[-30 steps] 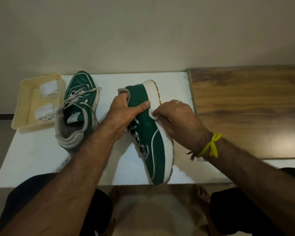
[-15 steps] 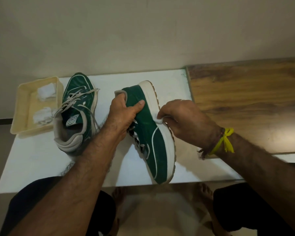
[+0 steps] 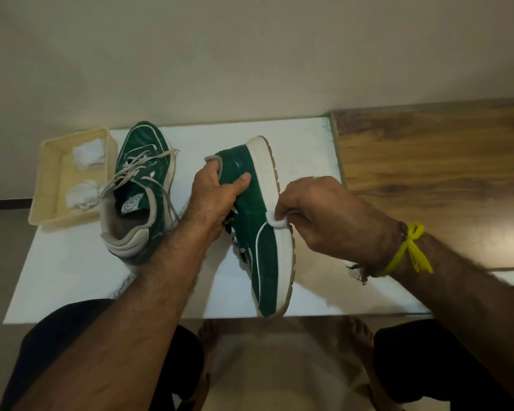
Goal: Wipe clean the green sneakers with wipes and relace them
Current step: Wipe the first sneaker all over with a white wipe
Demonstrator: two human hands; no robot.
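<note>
Since a second ago your right hand [image 3: 336, 216] has slid its small folded white wipe [image 3: 277, 222] along the midsole, from near the heel end toward the middle of the shoe, while your left hand [image 3: 212, 195] has kept the same grip. From the head camera, you hold the green suede sneaker with the thick cream sole [image 3: 257, 232] tilted on its side over the white bench [image 3: 72, 280], toe toward you and sole turned to the right. Your left hand is curled round its heel collar, thumb pressed flat on the green side panel. Your right hand pinches the wipe between thumb and fingers against the cream midsole edge; a yellow thread band [image 3: 410, 250] is tied at that wrist. To the left, the second green sneaker with loose grey laces [image 3: 138, 188] stands upright on the bench, toe pointing away. Just beside it, a shallow cream plastic tray [image 3: 52, 179] holds two crumpled white wipes [image 3: 85, 173]. A wooden tabletop [image 3: 433, 161] adjoins the bench on the right.
</note>
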